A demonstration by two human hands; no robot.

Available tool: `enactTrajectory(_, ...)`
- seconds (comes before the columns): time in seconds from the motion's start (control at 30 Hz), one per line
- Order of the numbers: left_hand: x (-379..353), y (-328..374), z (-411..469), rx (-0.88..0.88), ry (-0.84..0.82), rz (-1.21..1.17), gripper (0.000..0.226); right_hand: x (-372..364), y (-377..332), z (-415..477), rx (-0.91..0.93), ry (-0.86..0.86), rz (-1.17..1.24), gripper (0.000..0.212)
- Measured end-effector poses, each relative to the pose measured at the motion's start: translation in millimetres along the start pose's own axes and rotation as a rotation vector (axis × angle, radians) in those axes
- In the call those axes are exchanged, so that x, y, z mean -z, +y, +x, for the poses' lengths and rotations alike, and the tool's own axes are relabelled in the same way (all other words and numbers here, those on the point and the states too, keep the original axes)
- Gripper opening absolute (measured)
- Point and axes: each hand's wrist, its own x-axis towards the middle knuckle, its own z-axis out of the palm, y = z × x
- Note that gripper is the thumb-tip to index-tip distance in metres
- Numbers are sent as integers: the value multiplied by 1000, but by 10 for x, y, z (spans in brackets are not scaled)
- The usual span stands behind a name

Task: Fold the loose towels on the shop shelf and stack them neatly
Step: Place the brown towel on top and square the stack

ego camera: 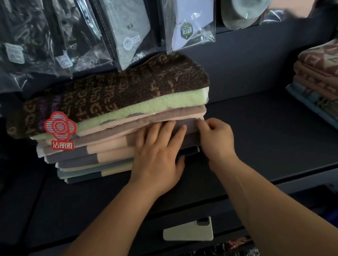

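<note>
Right hand (218, 140) pinches the end corner of a pale towel (190, 123) midway up the towel stack (101, 148), fingers curled on the cloth. Left hand (159, 155) lies flat against the stack's front, fingers straight and spread. Stack sits on a dark shelf (263, 135), left of centre, edges roughly aligned. Topmost is a brown towel (114, 92) woven with tan lettering (too blurred to read). A red flower-shaped tag (61, 130) hangs at its front, printed 洁丽雅. Above hang bagged sock packs (126, 24); one bears a green hexagonal label (185, 30) reading 运动. A second pile (333, 90), pink-patterned, stands well apart at the shelf's right end.
</note>
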Motion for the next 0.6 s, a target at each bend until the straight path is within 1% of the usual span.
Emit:
enactTrajectory(0.07,27,-8,40,-5,136,3,67,78,76,59,-96,48,96,24)
enactTrajectory(0.13,51,-23,69,20,204,22,66,152,104,83,-94,105,146,25)
enactTrajectory(0.2,44,-61,76,51,173,34,69,176,10,86,-14,79,195,24)
enactTrajectory(0.3,28,-132,71,69,79,78,67,158,-224,121,115,-108,233,30)
enactTrajectory(0.33,33,-145,75,73,79,84,64,151,-285,134,160,-133,210,25)
enactTrajectory(0.4,55,-143,92,86,93,72,58,143,-375,121,237,-107,149,12)
enactTrajectory(0.47,74,-109,93,89,88,49,57,137,-406,62,271,-106,171,15)
enactTrajectory(0.6,77,-62,91,84,40,26,59,106,-416,-44,286,-177,214,15)
